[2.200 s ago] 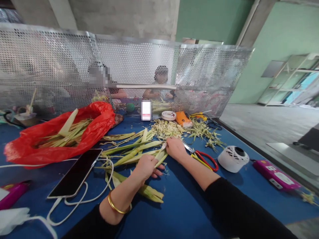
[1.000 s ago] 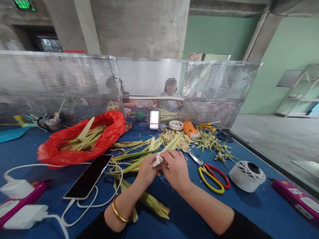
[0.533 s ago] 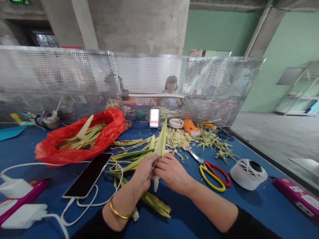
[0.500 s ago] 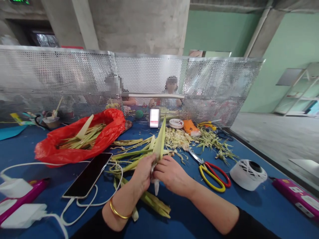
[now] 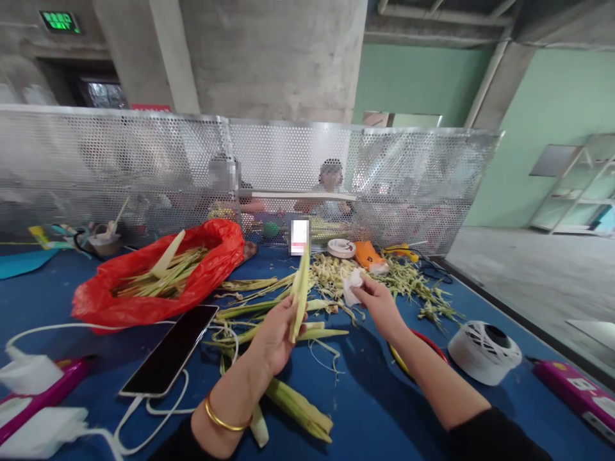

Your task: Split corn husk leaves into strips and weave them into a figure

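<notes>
My left hand [image 5: 275,333], with a gold bangle at its wrist, grips a pale green corn husk [image 5: 301,288] that points up and away from me. To its right, my right hand [image 5: 382,307] pinches a crumpled white tissue [image 5: 352,285] over the pile of husk scraps [image 5: 331,272]. More husk strips [image 5: 247,310] lie beyond and under my left hand, and a folded husk piece [image 5: 302,410] rests on the blue table nearer me. My right forearm covers most of the scissors; part of the red handle [image 5: 431,344] shows.
At the left stand a red plastic bag [image 5: 158,312] of husks and a charging phone [image 5: 170,352] with white cables. A white round device [image 5: 484,355] and a purple power strip [image 5: 576,390] lie right. Behind are a tape roll [image 5: 341,248] and a perforated metal screen [image 5: 403,166].
My right hand has left the husk and moved right and away from me with the tissue. The husk stays in my left hand, now turned edge-on. The view has tilted up slightly.
</notes>
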Available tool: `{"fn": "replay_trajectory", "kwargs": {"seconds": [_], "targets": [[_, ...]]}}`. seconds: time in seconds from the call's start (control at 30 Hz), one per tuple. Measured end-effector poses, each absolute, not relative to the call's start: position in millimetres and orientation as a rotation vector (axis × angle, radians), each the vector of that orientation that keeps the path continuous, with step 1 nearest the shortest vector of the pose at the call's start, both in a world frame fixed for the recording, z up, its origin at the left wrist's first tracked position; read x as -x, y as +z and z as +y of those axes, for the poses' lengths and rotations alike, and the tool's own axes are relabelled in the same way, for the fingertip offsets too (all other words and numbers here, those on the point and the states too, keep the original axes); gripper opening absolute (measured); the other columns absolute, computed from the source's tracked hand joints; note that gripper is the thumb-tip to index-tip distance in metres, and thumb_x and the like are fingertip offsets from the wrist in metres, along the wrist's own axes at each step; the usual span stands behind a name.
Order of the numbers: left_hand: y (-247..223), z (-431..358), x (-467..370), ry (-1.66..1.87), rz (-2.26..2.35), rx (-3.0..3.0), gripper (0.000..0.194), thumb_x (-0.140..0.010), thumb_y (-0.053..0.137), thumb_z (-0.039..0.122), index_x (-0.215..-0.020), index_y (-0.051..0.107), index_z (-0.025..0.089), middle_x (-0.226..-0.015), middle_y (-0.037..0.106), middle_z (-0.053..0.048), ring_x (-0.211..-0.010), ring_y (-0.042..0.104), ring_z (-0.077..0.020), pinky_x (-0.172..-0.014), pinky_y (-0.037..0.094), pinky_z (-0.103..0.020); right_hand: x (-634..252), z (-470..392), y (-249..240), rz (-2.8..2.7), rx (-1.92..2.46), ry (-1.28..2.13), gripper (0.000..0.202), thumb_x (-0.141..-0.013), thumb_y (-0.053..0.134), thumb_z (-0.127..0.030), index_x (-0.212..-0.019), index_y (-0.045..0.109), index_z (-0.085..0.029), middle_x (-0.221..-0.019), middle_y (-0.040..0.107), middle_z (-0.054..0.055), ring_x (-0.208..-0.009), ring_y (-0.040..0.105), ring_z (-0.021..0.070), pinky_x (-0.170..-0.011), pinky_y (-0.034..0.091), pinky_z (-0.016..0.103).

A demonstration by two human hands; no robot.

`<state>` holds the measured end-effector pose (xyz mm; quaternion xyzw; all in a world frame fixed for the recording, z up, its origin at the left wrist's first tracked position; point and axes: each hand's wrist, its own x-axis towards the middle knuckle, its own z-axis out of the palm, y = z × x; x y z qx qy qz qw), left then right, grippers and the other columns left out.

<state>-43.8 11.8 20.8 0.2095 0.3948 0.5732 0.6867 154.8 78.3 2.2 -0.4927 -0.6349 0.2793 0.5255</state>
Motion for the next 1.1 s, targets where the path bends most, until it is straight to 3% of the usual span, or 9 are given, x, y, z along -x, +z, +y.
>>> {"fn": "replay_trajectory", "kwargs": {"seconds": [0.17,0.3,0.43,0.6,0.67,0.77,0.87,0.97,1.1], "targets": [[13.7,6.3,38.1,1.083,0.486,-0.381,0.016,-0.081,0.054,0.009,-0.096,0.057,0.012,-0.062,0.047,0.004,-0.047,0.043,-0.004,-0.046,0.04,-0.015,-127.2,49.5,9.4,-1.504,1.051,0.46,0.016,-0.086,0.052,-0.032,-0.093,0.06,-0.019,-0.08,0.062,0.001,-0.072,0.055,0.0154,-0.068,0.044,0.026],[1.1,6.3,32.0,1.013,0.687,-0.542,0.005,-0.076,0.056,0.017,-0.078,0.052,0.016,-0.058,0.038,0.006,-0.041,0.029,-0.003,-0.038,0.023,-0.016,-110.0,26.7,8.2,-1.856,0.911,0.137,0.015,-0.09,0.044,-0.019,-0.092,0.06,-0.02,-0.088,0.061,0.006,-0.08,0.056,0.0173,-0.071,0.045,0.027],[-11.8,9.2,27.8,1.03,0.888,-0.63,0.023,-0.079,0.054,0.028,-0.061,0.042,0.02,-0.049,0.03,0.006,-0.042,0.028,-0.0071,-0.04,0.025,-0.022,-105.3,12.8,-0.5,-2.265,0.571,-0.129,0.022,-0.089,0.041,-0.012,-0.095,0.061,-0.017,-0.087,0.062,0.009,-0.081,0.055,0.0195,-0.074,0.046,0.03],[-7.1,4.4,29.4,1.042,0.845,-0.709,0.022,-0.075,0.059,0.025,-0.058,0.045,0.019,-0.044,0.029,0.007,-0.039,0.025,-0.0055,-0.04,0.023,-0.021,-118.3,29.8,-1.7,-2.285,0.518,-0.267,0.021,-0.089,0.043,-0.014,-0.095,0.063,-0.018,-0.089,0.064,0.008,-0.082,0.056,0.0196,-0.075,0.043,0.031],[-0.8,0.5,29.4,0.91,0.763,-0.835,0.01,-0.076,0.058,0.028,-0.074,0.059,0.018,-0.043,0.031,0.008,-0.034,0.022,-0.0049,-0.037,0.019,-0.021,-130.8,49.9,0.0,-2.152,0.904,-0.189,0.023,-0.089,0.041,-0.015,-0.088,0.064,-0.019,-0.087,0.064,0.009,-0.079,0.056,0.0196,-0.073,0.041,0.03],[6.9,-3.4,25.9,0.759,0.877,-0.993,0.031,-0.077,0.057,0.03,-0.103,0.064,0.015,-0.038,0.033,0.009,-0.029,0.023,-0.0063,-0.035,0.018,-0.022,-157.6,83.7,1.6,-1.772,1.377,0.051,0.018,-0.085,0.046,-0.018,-0.089,0.063,-0.018,-0.092,0.063,0.009,-0.081,0.056,0.0198,-0.073,0.041,0.03],[10.8,-3.8,21.7,0.872,1.211,-1.265,0.03,-0.079,0.055,0.037,-0.097,0.068,0.016,-0.044,0.044,0.005,-0.036,0.036,-0.0095,-0.04,0.027,-0.024,-187.2,106.9,3.4,-1.61,1.512,0.109,0.02,-0.084,0.043,-0.018,-0.095,0.059,-0.015,-0.086,0.062,0.009,-0.078,0.057,0.0213,-0.068,0.041,0.031],[12.6,-3.2,21.9,1.135,1.535,-1.613,0.024,-0.082,0.051,0.035,-0.088,0.068,0.019,-0.065,0.061,0.0,-0.057,0.052,-0.0144,-0.056,0.037,-0.025,-202.3,107.8,8.0,-1.573,1.575,0.193,0.024,-0.08,0.051,-0.021,-0.103,0.057,-0.014,-0.083,0.062,0.009,-0.074,0.058,0.0216,-0.063,0.039,0.031],[12.8,-4.3,25.5,1.261,1.858,-1.776,0.017,-0.082,0.048,0.03,-0.083,0.062,0.021,-0.068,0.063,-0.001,-0.064,0.056,-0.0175,-0.063,0.037,-0.026,-173.5,73.4,13.5,-1.708,1.516,0.398,0.021,-0.081,0.057,-0.038,-0.077,0.061,-0.018,-0.069,0.063,0.004,-0.065,0.059,0.0179,-0.059,0.04,0.028]]}}
